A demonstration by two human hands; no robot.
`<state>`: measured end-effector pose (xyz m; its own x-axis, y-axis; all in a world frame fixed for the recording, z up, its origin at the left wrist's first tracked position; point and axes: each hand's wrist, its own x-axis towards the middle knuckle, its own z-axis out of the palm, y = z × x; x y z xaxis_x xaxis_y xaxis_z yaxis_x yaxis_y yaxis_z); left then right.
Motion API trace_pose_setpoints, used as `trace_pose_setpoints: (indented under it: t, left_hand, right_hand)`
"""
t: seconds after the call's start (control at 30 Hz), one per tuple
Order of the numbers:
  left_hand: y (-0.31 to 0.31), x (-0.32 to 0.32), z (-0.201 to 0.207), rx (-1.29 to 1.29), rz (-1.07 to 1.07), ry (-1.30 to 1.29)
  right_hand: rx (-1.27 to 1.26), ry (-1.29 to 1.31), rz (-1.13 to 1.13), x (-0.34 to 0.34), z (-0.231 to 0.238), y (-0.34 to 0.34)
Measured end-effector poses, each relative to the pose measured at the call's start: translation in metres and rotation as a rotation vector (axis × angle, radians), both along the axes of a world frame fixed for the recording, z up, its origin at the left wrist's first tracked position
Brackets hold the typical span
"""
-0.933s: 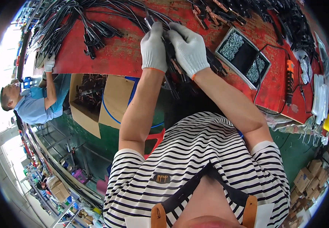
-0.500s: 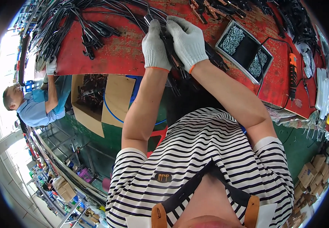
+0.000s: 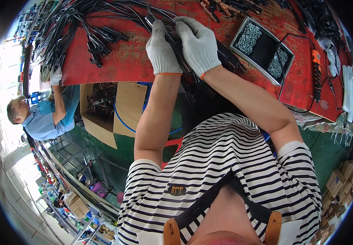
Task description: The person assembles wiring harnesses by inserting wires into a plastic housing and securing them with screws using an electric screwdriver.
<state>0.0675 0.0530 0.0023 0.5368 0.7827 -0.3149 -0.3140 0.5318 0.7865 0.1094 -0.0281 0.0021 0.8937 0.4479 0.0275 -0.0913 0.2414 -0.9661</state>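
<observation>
My left hand and my right hand, both in white knit gloves with orange cuffs, are close together over the front edge of the red table. Between them is a long black cable clamp, its cable end pointing away from me. My left fingers and thumb wrap its far end, where a dark cable meets it. The right thumb and fingers press in from the other side; their tips are partly hidden. More black clamps lie just right of my right hand, and some stick out over the edge below my wrists.
Bundled black cables with clamps cover the left. At right are a two-part tray of silver screws and a corded orange-and-black power screwdriver. Coppery clamp parts lie beyond. A co-worker's gloved hand touches the far-left edge, beside a cardboard box.
Both my hands have shifted slightly left with the clamp still between them. The whole view has turned a little. The co-worker's hand stays at the table's left edge.
</observation>
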Motion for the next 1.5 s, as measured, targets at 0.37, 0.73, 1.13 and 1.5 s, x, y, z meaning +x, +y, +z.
trace_pose_setpoints:
  t: [0.37,0.73,1.13,1.5]
  left_hand:
    - [0.011,0.005,0.017,0.267,-0.065,0.212]
    - [0.017,0.009,0.011,0.380,-0.056,0.440]
    - [-0.031,-0.093,0.026,0.015,-0.453,0.292]
    - [-0.016,-0.078,0.029,0.013,-0.427,0.040]
  right_hand:
    - [-0.233,-0.240,0.029,-0.004,-0.009,-0.019]
    - [-0.369,-0.128,0.673,0.030,0.021,-0.047]
    - [-0.113,0.434,0.639,0.035,0.034,-0.035]
    - [0.051,0.559,0.691,0.023,0.045,-0.017]
